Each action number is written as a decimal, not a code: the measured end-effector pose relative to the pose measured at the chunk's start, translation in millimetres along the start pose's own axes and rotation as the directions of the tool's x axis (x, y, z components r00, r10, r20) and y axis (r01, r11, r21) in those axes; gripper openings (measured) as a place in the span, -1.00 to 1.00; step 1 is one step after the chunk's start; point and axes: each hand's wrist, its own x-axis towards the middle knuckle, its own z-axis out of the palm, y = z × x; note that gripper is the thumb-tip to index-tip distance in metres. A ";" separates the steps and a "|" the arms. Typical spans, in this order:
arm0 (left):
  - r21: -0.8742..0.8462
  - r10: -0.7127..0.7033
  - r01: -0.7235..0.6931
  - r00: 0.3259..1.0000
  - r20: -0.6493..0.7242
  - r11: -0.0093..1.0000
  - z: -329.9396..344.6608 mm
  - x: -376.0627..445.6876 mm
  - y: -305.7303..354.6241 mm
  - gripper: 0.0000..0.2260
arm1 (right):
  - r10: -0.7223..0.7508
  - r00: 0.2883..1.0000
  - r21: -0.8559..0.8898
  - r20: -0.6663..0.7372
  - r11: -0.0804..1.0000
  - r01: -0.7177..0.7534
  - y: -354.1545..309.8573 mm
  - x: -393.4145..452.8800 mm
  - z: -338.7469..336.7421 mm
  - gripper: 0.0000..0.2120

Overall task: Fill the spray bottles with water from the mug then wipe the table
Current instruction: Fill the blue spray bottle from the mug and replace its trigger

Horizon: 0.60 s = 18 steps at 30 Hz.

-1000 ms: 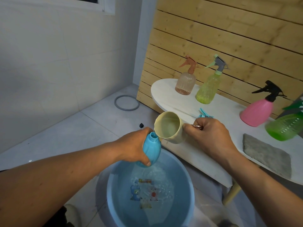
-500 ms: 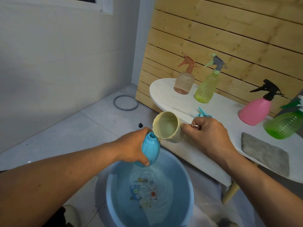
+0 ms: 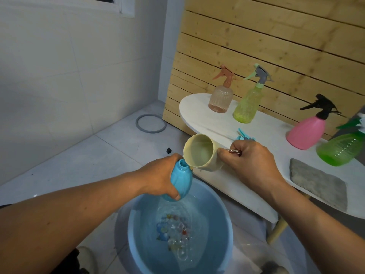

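My left hand grips a blue spray bottle with no spray head, its open neck upward, held over a blue basin of water. My right hand holds a cream mug by its handle, tipped so its rim touches the bottle's neck. On the white table stand a brown-topped clear bottle, a yellow-green bottle, a pink bottle with a black head and a green bottle. A grey cloth lies flat near the table's front edge.
A blue spray head lies on the table behind my right hand. A grey ring and a small black piece lie on the tiled floor. A wooden slat wall stands behind the table; a table leg is right of the basin.
The mug has tipped a little further toward the bottle's neck. Both hands hold much the same place over the basin, and the water surface below ripples.
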 end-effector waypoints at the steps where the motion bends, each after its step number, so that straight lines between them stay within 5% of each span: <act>1: 0.000 0.000 0.000 1.000 0.001 1.000 0.0 0.4 -0.1 -0.16 | 0.000 1.000 -0.001 -0.001 1.000 0.000 0.1 -0.1 0.0 -0.59; 18: 0.018 0.001 -0.001 1.000 -0.003 1.000 0.9 0.1 -1.4 -0.13 | -0.017 1.000 -0.030 0.006 0.999 0.017 -0.2 -1.4 0.8 -0.63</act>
